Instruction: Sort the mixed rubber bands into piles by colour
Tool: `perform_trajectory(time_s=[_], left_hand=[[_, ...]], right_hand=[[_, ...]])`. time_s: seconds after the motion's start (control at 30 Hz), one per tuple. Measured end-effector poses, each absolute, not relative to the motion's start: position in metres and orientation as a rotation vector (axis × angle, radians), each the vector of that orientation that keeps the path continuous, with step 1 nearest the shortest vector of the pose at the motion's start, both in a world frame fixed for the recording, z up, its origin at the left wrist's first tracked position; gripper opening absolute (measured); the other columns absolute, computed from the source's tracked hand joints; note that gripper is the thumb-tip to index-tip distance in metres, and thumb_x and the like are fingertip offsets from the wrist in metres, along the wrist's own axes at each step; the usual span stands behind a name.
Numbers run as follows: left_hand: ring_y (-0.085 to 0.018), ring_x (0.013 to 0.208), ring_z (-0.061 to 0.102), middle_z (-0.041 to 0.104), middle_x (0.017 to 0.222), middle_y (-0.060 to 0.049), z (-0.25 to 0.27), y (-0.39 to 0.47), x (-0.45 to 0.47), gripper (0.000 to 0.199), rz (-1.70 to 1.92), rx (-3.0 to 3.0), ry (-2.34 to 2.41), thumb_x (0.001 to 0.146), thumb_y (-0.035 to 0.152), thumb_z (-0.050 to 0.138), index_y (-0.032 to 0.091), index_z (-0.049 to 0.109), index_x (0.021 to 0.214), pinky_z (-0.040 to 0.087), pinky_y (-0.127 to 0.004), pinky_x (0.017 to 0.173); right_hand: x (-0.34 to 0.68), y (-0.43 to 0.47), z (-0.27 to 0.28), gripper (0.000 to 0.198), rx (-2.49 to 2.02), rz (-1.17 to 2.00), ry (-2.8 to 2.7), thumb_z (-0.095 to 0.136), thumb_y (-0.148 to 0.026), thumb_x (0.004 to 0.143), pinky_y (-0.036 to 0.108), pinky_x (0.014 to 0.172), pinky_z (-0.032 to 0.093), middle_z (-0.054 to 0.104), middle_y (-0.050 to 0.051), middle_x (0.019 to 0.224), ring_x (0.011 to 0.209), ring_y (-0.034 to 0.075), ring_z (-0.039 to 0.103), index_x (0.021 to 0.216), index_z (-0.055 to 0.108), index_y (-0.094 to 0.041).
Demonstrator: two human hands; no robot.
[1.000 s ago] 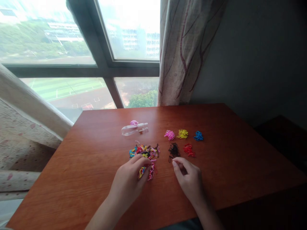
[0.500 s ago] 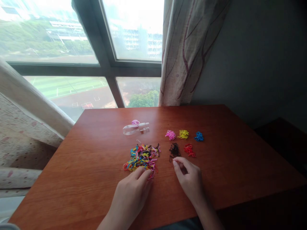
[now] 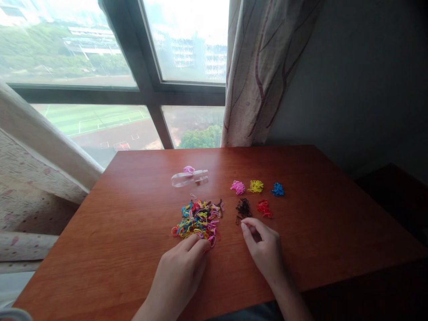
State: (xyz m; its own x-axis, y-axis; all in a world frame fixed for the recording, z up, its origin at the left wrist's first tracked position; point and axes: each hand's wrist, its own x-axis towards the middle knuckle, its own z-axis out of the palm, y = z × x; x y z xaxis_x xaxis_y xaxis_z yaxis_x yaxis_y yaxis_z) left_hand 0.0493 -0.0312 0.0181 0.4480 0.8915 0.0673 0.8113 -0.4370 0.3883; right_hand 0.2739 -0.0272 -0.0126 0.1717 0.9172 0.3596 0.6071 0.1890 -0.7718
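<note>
A mixed pile of small coloured rubber bands [image 3: 197,218] lies mid-table. My left hand [image 3: 182,263] is at its near edge, fingers curled down and closed; whatever they hold is hidden. My right hand [image 3: 264,245] pinches thumb and forefinger together just below the black rubber bands [image 3: 244,207]; anything between the tips is too small to make out. Beside the black heap are red rubber bands [image 3: 264,208]. Behind them sit separate heaps of pink rubber bands [image 3: 237,187], yellow rubber bands [image 3: 256,186] and blue rubber bands [image 3: 277,189].
A clear plastic bottle [image 3: 182,179] with a pink part lies on its side behind the mixed pile. One loose pale band [image 3: 193,196] is between them. The wooden table [image 3: 110,223] meets a window and curtains [image 3: 254,76] at the back.
My left hand has shifted slightly left and down along the near edge of the mixed pile. My right hand stays in its pinch by the black heap.
</note>
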Motion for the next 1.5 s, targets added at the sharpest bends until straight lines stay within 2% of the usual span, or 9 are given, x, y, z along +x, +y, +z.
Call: perform_trajectory(time_s=[0.27, 0.47, 0.7, 1.03, 1.2, 1.37, 1.5], left_hand=[[-0.011, 0.055, 0.057, 0.067, 0.071, 0.002, 0.020, -0.032, 0.039, 0.017, 0.601, 2.078, 1.389, 0.086, 0.017, 0.049, 0.024, 0.065, 0.085, 0.045, -0.020, 0.054], [-0.010, 0.053, 0.053, 0.065, 0.064, 0.004, 0.032, -0.018, 0.044, 0.015, 0.664, 1.959, 1.346, 0.086, 0.020, 0.052, 0.022, 0.066, 0.082, 0.041, -0.019, 0.051], [-0.013, 0.071, 0.063, 0.071, 0.084, 0.000, 0.055, 0.047, 0.079, 0.011, 0.655, 2.206, 1.233, 0.083, 0.017, 0.056, 0.022, 0.066, 0.084, 0.046, -0.023, 0.066], [-0.018, 0.078, 0.066, 0.074, 0.086, -0.002, 0.031, 0.139, 0.142, 0.013, 0.541, 2.379, 1.263, 0.081, 0.022, 0.060, 0.022, 0.071, 0.087, 0.049, -0.026, 0.072], [-0.017, 0.073, 0.066, 0.074, 0.086, -0.003, 0.028, 0.143, 0.143, 0.019, 0.558, 2.373, 1.279, 0.083, 0.023, 0.058, 0.022, 0.071, 0.097, 0.047, -0.026, 0.066], [-0.015, 0.073, 0.064, 0.073, 0.089, -0.002, 0.043, 0.123, 0.121, 0.015, 0.616, 2.350, 1.268, 0.085, 0.021, 0.058, 0.020, 0.070, 0.094, 0.046, -0.025, 0.068], [-0.011, 0.064, 0.058, 0.070, 0.083, 0.000, 0.047, 0.090, 0.092, 0.013, 0.675, 2.294, 1.281, 0.088, 0.022, 0.057, 0.020, 0.067, 0.095, 0.044, -0.022, 0.062]], right_hand=[[0.274, -0.028, -0.013, 0.019, -1.512, 0.411, -1.537, 0.053, -0.029, 0.094, 0.022, 0.056, 0.049, 0.066, 0.001, 0.069, 0.057, 0.014, 0.061, 0.087, 0.068, -0.020], [0.273, -0.027, -0.011, 0.018, -1.506, 0.408, -1.548, 0.053, -0.027, 0.094, 0.021, 0.055, 0.049, 0.065, 0.000, 0.067, 0.056, 0.013, 0.060, 0.086, 0.068, -0.020], [0.269, -0.033, -0.016, 0.017, -1.444, 0.377, -1.670, 0.052, -0.024, 0.093, 0.022, 0.058, 0.051, 0.069, 0.002, 0.072, 0.060, 0.014, 0.064, 0.090, 0.069, -0.021], [0.267, -0.031, -0.023, 0.017, -1.438, 0.494, -1.694, 0.052, -0.021, 0.092, 0.025, 0.064, 0.053, 0.072, 0.003, 0.079, 0.068, 0.017, 0.068, 0.093, 0.069, -0.021], [0.267, -0.031, -0.022, 0.016, -1.459, 0.549, -1.685, 0.052, -0.020, 0.092, 0.025, 0.067, 0.051, 0.072, 0.003, 0.081, 0.071, 0.017, 0.067, 0.094, 0.068, -0.022], [0.267, -0.030, -0.021, 0.016, -1.462, 0.570, -1.713, 0.051, -0.020, 0.093, 0.025, 0.067, 0.049, 0.071, 0.003, 0.082, 0.071, 0.017, 0.066, 0.094, 0.067, -0.021], [0.267, -0.031, -0.021, 0.017, -1.475, 0.558, -1.757, 0.050, -0.020, 0.094, 0.026, 0.069, 0.047, 0.071, 0.003, 0.083, 0.073, 0.017, 0.066, 0.094, 0.067, -0.021]])
